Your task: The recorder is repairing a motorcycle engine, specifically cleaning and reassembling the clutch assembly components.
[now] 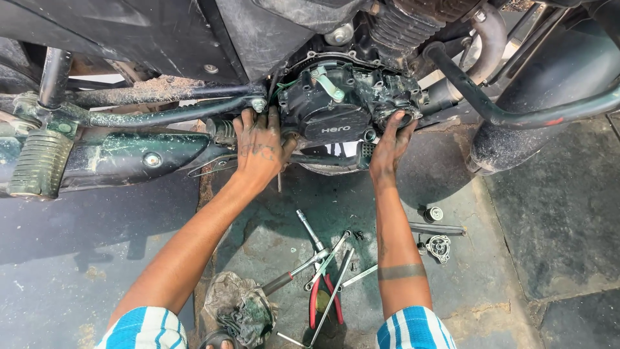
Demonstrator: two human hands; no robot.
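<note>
Engine cover (336, 106) — between both hands, left (259, 150) and right (391, 145) touching its sides

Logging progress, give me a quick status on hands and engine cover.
Left hand and right hand both flat on engine cover, gripping nothing. Cover on engine. Tools lie below, clear.

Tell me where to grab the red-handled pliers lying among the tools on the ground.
Grip the red-handled pliers by the two red handles, coming from above at the near end. The handles point toward the person and lie bare, while the metal jaws end is crossed by the wrenches.
</note>
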